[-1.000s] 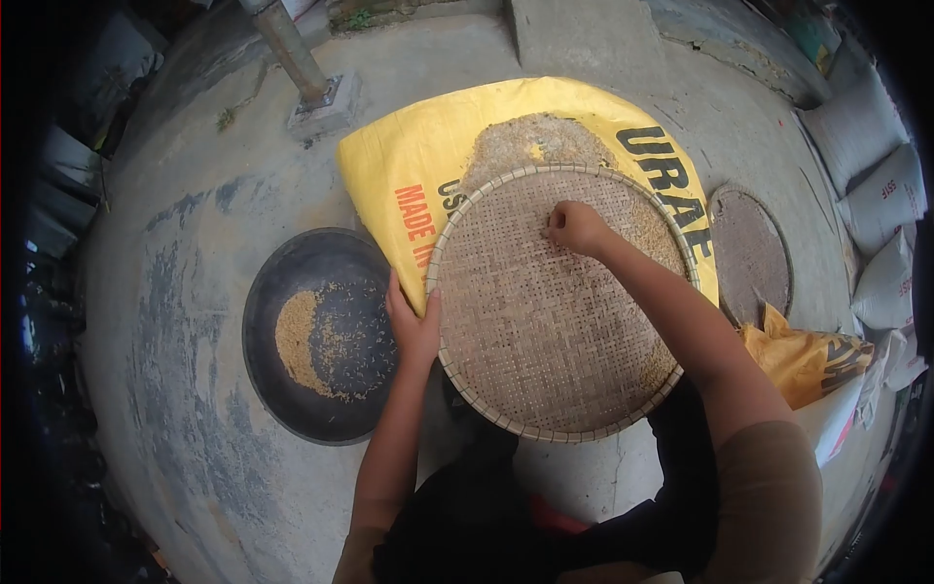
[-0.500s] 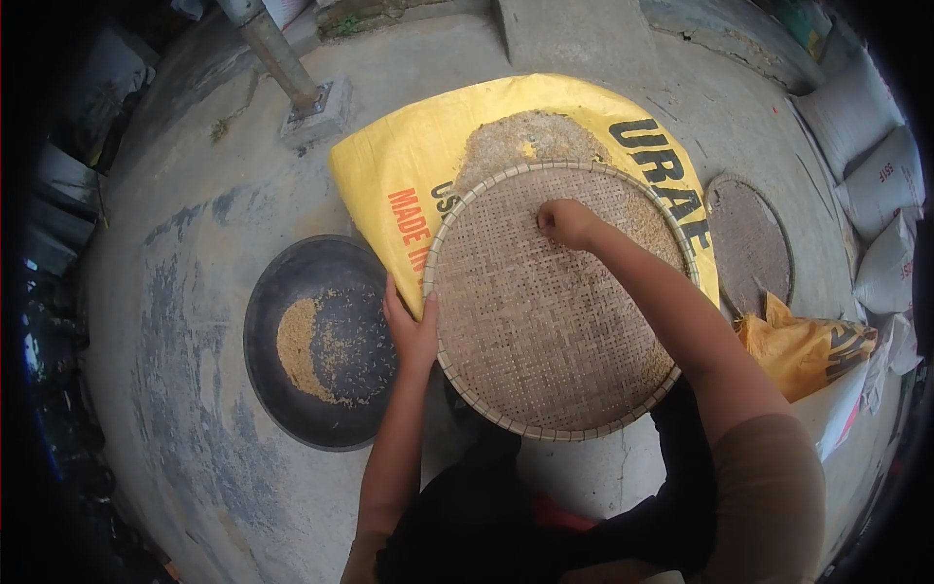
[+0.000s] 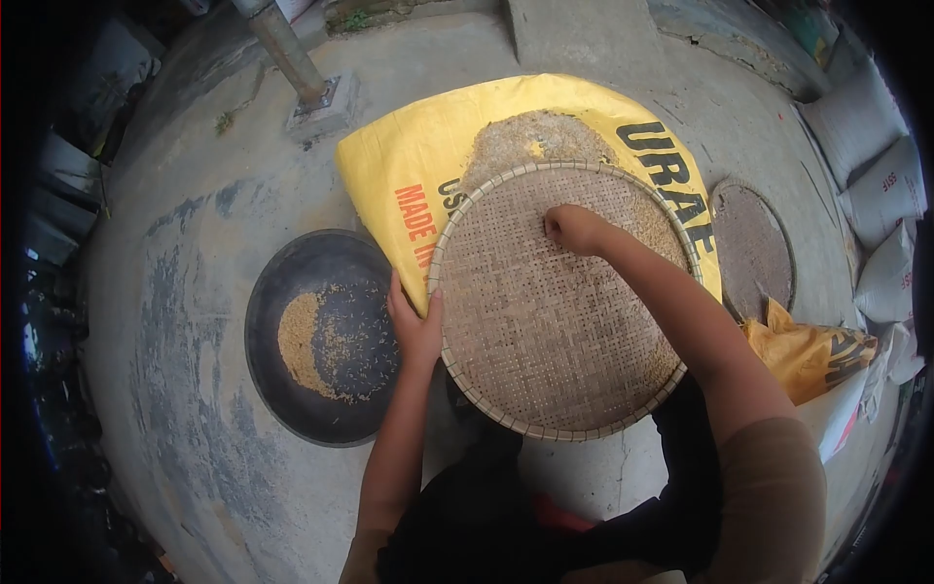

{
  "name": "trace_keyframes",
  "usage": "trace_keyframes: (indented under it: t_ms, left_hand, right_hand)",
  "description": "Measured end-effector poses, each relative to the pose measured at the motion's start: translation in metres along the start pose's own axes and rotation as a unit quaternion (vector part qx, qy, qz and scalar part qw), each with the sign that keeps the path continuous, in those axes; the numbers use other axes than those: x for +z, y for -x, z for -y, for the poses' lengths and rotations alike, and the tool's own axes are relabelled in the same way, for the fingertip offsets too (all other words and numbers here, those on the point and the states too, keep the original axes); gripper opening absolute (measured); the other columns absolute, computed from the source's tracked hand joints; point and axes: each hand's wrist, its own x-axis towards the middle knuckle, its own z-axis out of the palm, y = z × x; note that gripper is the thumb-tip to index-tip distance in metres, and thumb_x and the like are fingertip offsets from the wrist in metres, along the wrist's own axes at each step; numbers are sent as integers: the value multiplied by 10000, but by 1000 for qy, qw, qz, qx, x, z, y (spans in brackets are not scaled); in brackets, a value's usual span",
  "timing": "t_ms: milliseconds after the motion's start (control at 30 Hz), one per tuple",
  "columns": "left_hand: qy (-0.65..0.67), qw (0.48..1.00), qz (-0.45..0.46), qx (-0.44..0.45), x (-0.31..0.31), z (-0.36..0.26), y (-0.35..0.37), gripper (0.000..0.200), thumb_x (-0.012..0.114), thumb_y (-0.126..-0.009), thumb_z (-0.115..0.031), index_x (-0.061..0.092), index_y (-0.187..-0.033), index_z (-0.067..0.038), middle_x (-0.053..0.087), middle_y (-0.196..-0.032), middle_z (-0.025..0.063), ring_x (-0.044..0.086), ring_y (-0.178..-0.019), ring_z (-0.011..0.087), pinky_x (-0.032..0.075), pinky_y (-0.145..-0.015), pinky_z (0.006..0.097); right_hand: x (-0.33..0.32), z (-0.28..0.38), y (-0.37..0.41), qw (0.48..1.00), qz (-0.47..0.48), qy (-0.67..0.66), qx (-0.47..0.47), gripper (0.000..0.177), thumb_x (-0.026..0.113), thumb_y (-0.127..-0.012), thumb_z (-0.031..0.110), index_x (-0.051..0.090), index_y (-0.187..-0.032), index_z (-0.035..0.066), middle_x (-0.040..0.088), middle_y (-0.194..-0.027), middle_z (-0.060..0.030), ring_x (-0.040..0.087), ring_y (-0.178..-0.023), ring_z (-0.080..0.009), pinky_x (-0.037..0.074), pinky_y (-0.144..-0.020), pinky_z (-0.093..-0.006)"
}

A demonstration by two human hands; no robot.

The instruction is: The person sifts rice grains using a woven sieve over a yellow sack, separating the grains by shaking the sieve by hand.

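Note:
A round woven bamboo winnowing tray (image 3: 545, 331) lies tilted above my lap. My left hand (image 3: 416, 326) grips its left rim, with the thumb on top and the underside fingers hidden. Over the tray's upper middle, my right hand (image 3: 574, 231) is closed, fingertips pointing down at the weave. Whatever those fingers hold, if anything, is too small to see. Pale grain (image 3: 662, 229) lines the tray's right side.
Under the tray's far edge is a yellow sack (image 3: 389, 151) bearing a heap of husks (image 3: 530, 136). A black basin (image 3: 268, 380) with grain stands at left. To the right are another round tray (image 3: 754, 243), an orange sack (image 3: 803, 355) and white sacks (image 3: 880, 180).
The view has shifted slightly. My right hand stays over nearly the same spot on the tray, its fingers curled a little tighter. My left hand keeps its grip on the rim.

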Motion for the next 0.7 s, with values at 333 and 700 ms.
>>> trace_keyframes:
  t_ms: [333, 700]
  left_hand:
    - [-18, 1000, -9, 2, 1, 1, 0, 712, 641, -784, -166, 250, -1359, -13, 349, -1283, 219, 353, -1197, 333, 296, -998, 404]
    - [-7, 1000, -8, 12, -1, -1, 0, 704, 643, -782, -171, 261, -1351, -9, 358, -1278, 223, 381, -1175, 347, 308, -987, 405]
  right_hand:
    - [-4, 18, 9, 997, 24, 78, 13, 174, 505, -796, 104, 608, -922, 43, 611, -962, -163, 580, -924, -328, 461, -788, -409]
    - [-10, 37, 12, 985, 49, 166, 11, 187, 484, -845, 84, 581, -982, 4, 591, -1048, -163, 583, -982, -287, 481, -801, -379]
